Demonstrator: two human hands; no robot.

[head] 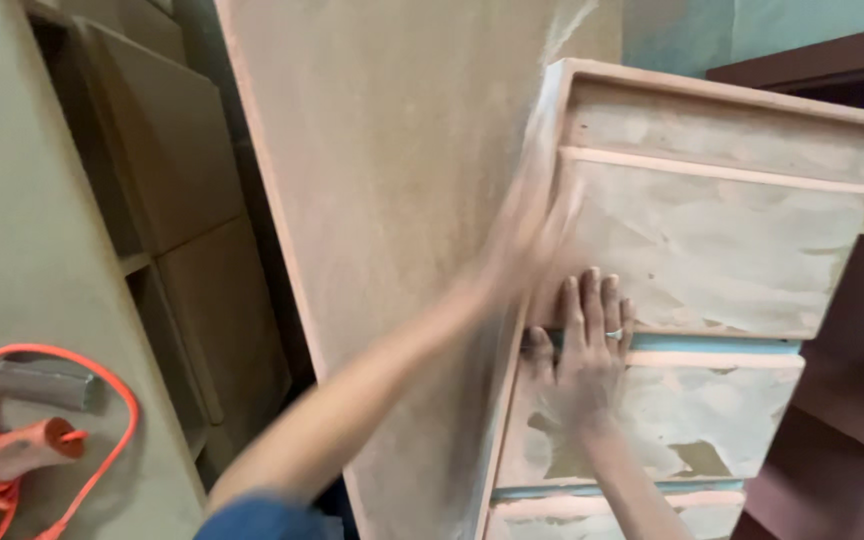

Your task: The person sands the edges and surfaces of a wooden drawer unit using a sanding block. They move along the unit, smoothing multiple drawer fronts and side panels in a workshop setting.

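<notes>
Drawer chest (722, 250), dusty with pale filler patches, fills the right half of your view; its bare side panel (392, 200) faces you, and its drawer fronts face right and slightly toward you. Its long axis runs up and down, leaning a little in the picture because your head is tilted.

Far left, an orange cord (12, 440) lies coiled on a grey surface, well apart from the work. Beside it stand plain brown cabinet boxes (172, 200).

Your left hand (537, 235) is a blur at the front corner edge of the chest, level with the large upper drawer front (712, 260). I cannot tell how far it is open or whether it grips anything. Moving that fast along a raw edge, you could catch a splinter or scrape your knuckles, and the rubbed dust may reach your eyes.

Your right hand (587, 345) lies flat and open, fingers spread, holding nothing, and spans the gap between the upper drawer and the lower drawer front (652, 420). If a drawer slides under your push, those fingertips at the gap could get pinched. A dark red-brown cabinet (852, 300) stands close behind on the right.
</notes>
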